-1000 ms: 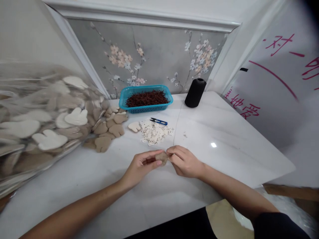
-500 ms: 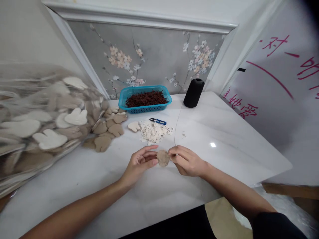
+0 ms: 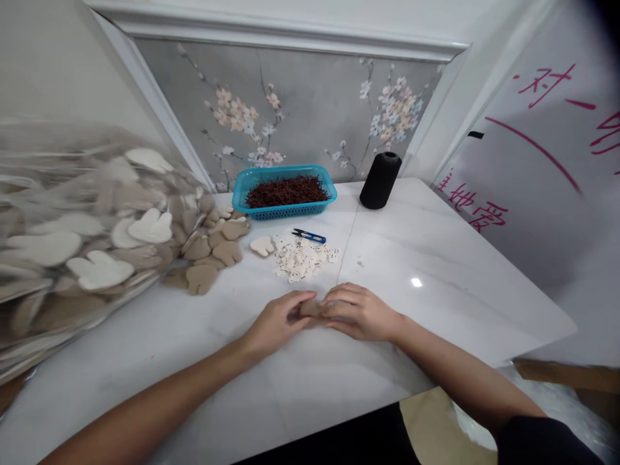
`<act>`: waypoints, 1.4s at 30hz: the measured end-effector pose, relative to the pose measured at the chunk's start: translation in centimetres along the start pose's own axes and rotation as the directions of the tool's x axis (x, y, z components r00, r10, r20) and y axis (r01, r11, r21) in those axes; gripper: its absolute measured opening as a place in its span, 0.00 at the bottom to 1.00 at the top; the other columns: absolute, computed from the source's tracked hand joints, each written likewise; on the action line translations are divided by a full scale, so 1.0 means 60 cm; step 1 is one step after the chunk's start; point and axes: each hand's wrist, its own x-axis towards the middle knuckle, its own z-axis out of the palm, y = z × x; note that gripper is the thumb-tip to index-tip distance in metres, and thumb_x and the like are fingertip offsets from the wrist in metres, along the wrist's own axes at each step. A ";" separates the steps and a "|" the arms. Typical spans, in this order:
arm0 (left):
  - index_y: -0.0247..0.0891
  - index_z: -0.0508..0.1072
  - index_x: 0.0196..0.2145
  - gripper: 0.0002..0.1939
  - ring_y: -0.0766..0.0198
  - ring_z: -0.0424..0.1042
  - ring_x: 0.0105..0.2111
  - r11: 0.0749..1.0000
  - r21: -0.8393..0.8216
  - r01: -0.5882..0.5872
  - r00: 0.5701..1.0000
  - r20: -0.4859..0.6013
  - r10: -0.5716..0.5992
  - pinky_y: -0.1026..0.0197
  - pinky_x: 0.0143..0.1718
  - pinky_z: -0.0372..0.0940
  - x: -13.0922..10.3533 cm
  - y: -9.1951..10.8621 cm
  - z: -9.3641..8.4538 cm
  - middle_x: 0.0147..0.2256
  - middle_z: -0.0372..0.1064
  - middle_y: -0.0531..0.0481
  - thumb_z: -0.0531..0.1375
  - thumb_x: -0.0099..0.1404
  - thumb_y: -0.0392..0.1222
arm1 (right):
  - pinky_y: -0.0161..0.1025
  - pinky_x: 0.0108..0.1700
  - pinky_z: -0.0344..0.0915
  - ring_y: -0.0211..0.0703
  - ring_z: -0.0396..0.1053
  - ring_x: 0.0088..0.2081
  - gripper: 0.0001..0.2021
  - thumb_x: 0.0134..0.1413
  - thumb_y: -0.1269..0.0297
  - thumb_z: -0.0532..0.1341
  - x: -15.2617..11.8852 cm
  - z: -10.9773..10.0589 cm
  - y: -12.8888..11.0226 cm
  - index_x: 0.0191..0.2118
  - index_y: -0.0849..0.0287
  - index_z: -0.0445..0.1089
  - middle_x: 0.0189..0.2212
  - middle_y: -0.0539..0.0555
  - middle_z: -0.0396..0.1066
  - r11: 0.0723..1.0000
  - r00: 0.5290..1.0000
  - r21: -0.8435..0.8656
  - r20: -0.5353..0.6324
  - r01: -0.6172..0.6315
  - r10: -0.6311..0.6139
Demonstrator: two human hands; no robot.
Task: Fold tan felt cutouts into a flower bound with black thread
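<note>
Both hands low over the table (image 3: 436, 258), fingertips meeting around a small tan felt piece (image 3: 308, 307) — pinched from two sides, probably to keep it steady and flat for fine work. Left hand (image 3: 278, 321) curled nearly shut, thumb and fingers closing on the piece's left edge; right hand (image 3: 359, 311) likewise folded, fingers laid over its right edge and hiding most of it. Piece thus squeezed between the two, just above the table, only a sliver showing. Thin thread (image 3: 347, 240) running from beyond the right hand's fingertips toward the black spool (image 3: 380, 180) far ahead. Just ahead of the hands, a heap of small white bits (image 3: 303, 257) and blue snips (image 3: 309, 236) — kept within easy reach. Further ahead, a blue basket (image 3: 283, 192); ahead and left of the left hand, loose tan cutouts (image 3: 208, 255) spilling from a clear bag (image 3: 72, 239).
</note>
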 end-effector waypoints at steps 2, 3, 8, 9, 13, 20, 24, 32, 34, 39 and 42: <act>0.41 0.71 0.47 0.17 0.64 0.67 0.50 0.948 0.261 -0.183 0.981 -0.010 0.192 0.56 0.54 0.66 0.002 -0.010 -0.004 0.50 0.67 0.48 0.60 0.59 0.45 | 0.42 0.47 0.66 0.41 0.67 0.44 0.12 0.56 0.58 0.62 -0.004 0.005 0.004 0.44 0.57 0.70 0.43 0.54 0.70 0.998 0.998 -0.006 0.010 -0.057 0.057; 0.41 0.71 0.46 0.16 0.63 0.66 0.51 0.893 0.369 -0.259 0.959 -0.016 0.284 0.55 0.54 0.66 0.003 -0.013 -0.008 0.51 0.66 0.48 0.59 0.60 0.46 | 0.42 0.47 0.66 0.41 0.67 0.45 0.14 0.55 0.56 0.62 -0.006 0.009 0.004 0.45 0.56 0.70 0.44 0.54 0.70 0.997 0.996 -0.014 0.021 -0.082 0.082; 0.40 0.72 0.45 0.14 0.65 0.65 0.53 0.576 0.573 -0.583 0.763 0.144 0.630 0.58 0.54 0.67 0.003 -0.020 -0.031 0.49 0.69 0.49 0.57 0.62 0.44 | 0.42 0.46 0.65 0.42 0.67 0.45 0.12 0.55 0.54 0.62 -0.011 0.026 -0.001 0.41 0.53 0.73 0.43 0.53 0.71 0.985 0.984 -0.078 0.073 -0.154 0.160; 0.40 0.72 0.45 0.14 0.65 0.65 0.54 0.507 0.573 -0.644 0.713 0.210 0.669 0.58 0.55 0.66 0.004 -0.021 -0.035 0.48 0.70 0.50 0.57 0.62 0.43 | 0.41 0.45 0.65 0.42 0.67 0.44 0.10 0.56 0.56 0.61 -0.012 0.027 -0.002 0.40 0.54 0.73 0.42 0.53 0.71 0.983 0.982 -0.089 0.080 -0.162 0.169; 0.43 0.71 0.48 0.15 0.68 0.65 0.54 0.340 0.591 -0.731 0.606 0.334 0.722 0.60 0.59 0.63 0.006 -0.029 -0.042 0.49 0.70 0.54 0.54 0.64 0.38 | 0.40 0.43 0.66 0.42 0.68 0.41 0.08 0.57 0.61 0.60 -0.011 0.029 -0.004 0.37 0.58 0.73 0.38 0.55 0.72 0.976 0.976 -0.077 0.068 -0.202 0.208; 0.37 0.69 0.51 0.19 0.71 0.64 0.56 0.365 0.597 -0.714 0.632 0.326 0.702 0.59 0.65 0.55 -0.005 -0.032 -0.025 0.50 0.69 0.52 0.50 0.64 0.30 | 0.38 0.41 0.67 0.41 0.65 0.37 0.07 0.60 0.72 0.54 0.002 0.037 -0.018 0.34 0.64 0.69 0.32 0.57 0.69 0.979 0.975 -0.066 0.104 -0.191 0.197; 0.39 0.71 0.49 0.17 0.69 0.67 0.52 0.547 0.540 -0.640 0.737 0.227 0.637 0.55 0.65 0.56 -0.008 -0.034 -0.019 0.48 0.71 0.52 0.52 0.64 0.34 | 0.39 0.40 0.67 0.43 0.64 0.35 0.08 0.59 0.78 0.50 0.005 0.046 -0.022 0.33 0.66 0.65 0.29 0.57 0.66 0.982 0.974 -0.129 0.161 -0.138 0.158; 0.36 0.74 0.37 0.11 0.68 0.71 0.45 0.958 0.162 -0.237 0.956 -0.135 0.260 0.60 0.57 0.64 0.003 -0.030 -0.039 0.42 0.73 0.48 0.55 0.63 0.42 | 0.40 0.37 0.66 0.44 0.60 0.34 0.08 0.56 0.80 0.47 0.001 0.053 -0.012 0.33 0.63 0.60 0.30 0.59 0.65 0.990 0.986 -0.086 0.119 -0.110 0.120; 0.37 0.74 0.37 0.13 0.68 0.70 0.44 0.994 0.063 -0.092 0.978 -0.182 0.102 0.65 0.49 0.68 0.004 -0.023 -0.042 0.42 0.72 0.47 0.54 0.63 0.46 | 0.41 0.37 0.66 0.45 0.61 0.35 0.09 0.56 0.79 0.47 0.002 0.051 -0.007 0.34 0.63 0.60 0.30 0.59 0.66 0.989 0.986 -0.095 0.110 -0.113 0.123; 0.39 0.72 0.41 0.15 0.68 0.68 0.45 0.997 -0.066 0.037 0.995 -0.092 -0.043 0.69 0.43 0.67 -0.002 -0.013 -0.040 0.43 0.69 0.48 0.54 0.63 0.50 | 0.41 0.39 0.67 0.43 0.62 0.37 0.08 0.56 0.79 0.49 0.010 0.031 -0.012 0.35 0.63 0.61 0.35 0.60 0.67 0.997 0.997 -0.031 0.038 -0.066 0.067; 0.38 0.70 0.44 0.17 0.67 0.68 0.48 0.959 -0.269 0.088 0.991 -0.070 -0.111 0.66 0.51 0.64 0.002 -0.006 -0.039 0.46 0.69 0.47 0.56 0.61 0.51 | 0.40 0.39 0.68 0.42 0.62 0.37 0.06 0.56 0.79 0.51 0.016 0.016 -0.031 0.35 0.64 0.62 0.37 0.59 0.68 1.000 1.000 0.020 0.017 -0.018 0.018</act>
